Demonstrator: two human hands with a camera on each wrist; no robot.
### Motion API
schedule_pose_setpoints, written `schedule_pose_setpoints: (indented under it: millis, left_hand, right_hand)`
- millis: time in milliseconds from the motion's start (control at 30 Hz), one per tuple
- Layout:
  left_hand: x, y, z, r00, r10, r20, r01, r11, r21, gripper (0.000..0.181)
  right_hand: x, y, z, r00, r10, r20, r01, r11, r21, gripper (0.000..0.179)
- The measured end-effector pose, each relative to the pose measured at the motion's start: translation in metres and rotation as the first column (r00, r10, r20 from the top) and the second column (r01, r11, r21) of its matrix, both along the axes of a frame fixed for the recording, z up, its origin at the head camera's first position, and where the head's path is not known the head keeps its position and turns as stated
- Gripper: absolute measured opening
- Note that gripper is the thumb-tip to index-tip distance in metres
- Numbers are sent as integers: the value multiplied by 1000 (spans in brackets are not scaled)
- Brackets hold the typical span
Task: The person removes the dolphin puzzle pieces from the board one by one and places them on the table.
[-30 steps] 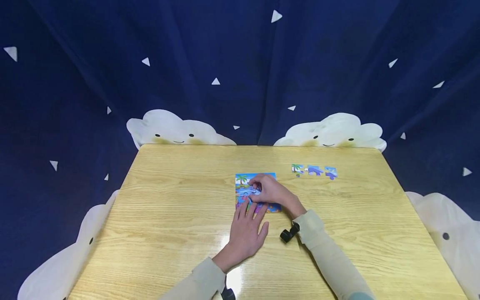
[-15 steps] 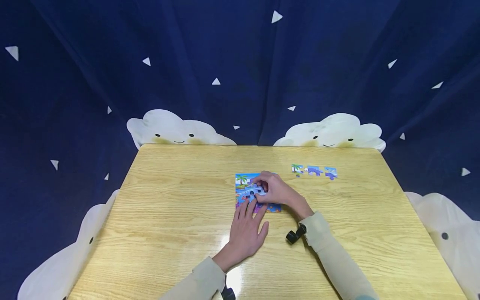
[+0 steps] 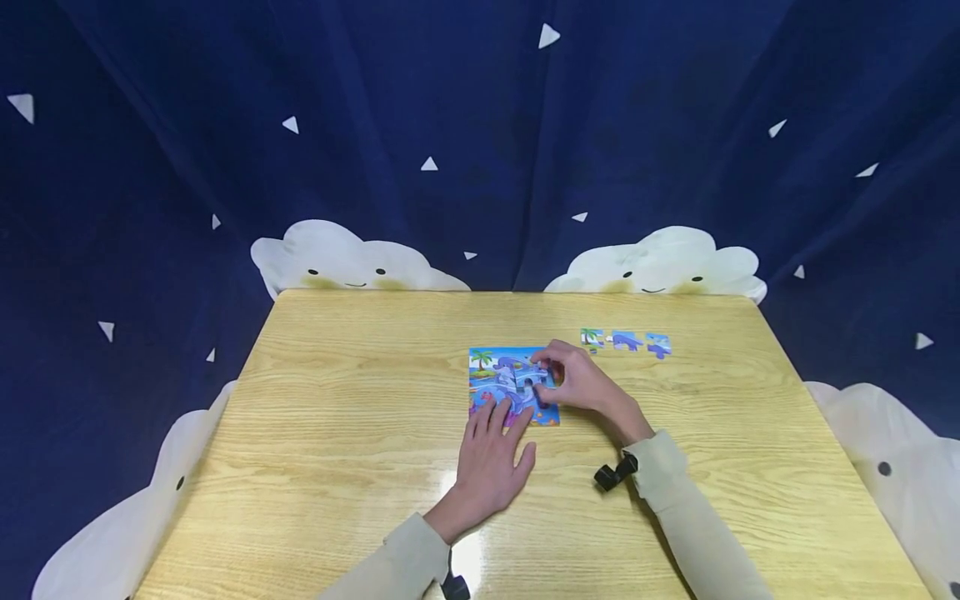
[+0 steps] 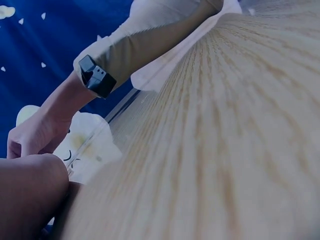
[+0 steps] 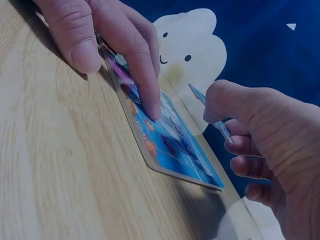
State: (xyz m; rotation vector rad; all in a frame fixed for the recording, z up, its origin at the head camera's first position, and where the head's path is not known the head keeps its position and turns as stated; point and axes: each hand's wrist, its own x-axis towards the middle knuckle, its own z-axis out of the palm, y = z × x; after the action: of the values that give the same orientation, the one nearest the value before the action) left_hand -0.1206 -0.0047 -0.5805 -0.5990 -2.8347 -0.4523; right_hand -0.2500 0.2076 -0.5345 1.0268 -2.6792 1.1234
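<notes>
A colourful sea-scene jigsaw puzzle (image 3: 501, 379) lies flat near the middle of the wooden table (image 3: 337, 417). My left hand (image 3: 501, 412) rests flat on the table, its straight fingers pressing the puzzle's near edge. My right hand (image 3: 542, 382) hovers over the puzzle's right part and pinches a puzzle piece (image 3: 537, 385). In the right wrist view the puzzle piece (image 5: 212, 112) is held tilted on edge above the puzzle (image 5: 175, 135) between thumb and fingers, with the left hand's fingers (image 5: 135, 55) pressing the board behind it.
Three loose puzzle pieces (image 3: 626, 342) lie in a row at the table's back right. Black wrist cameras (image 3: 613, 475) sit on both beige sleeves. Dark blue curtains with white cloud cushions (image 3: 660, 262) surround the table.
My right hand has moved right across the puzzle, from its middle to its right side, with a piece pinched and lifted. The left hand has stayed put.
</notes>
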Motion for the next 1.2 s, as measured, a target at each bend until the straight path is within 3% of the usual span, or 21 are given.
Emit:
schedule_pose_setpoints:
  millis: [400,767,1200]
  left_hand:
    - [0,-1,-2,999,-1,39,1,1000,5,54]
    - [0,-2,-4,1000,2,10,-2,1000,12,54]
    - [0,-1,-3,1000,-5,11,4,1000,25,54]
  right_hand:
    - [3,10,-2,1000,-26,10,26,1000,-1,40]
    - [4,19,-6,999,-10,-38,9,1000,-27,38]
    - [6,43,-7,997,-71,-12,71,997,10,40]
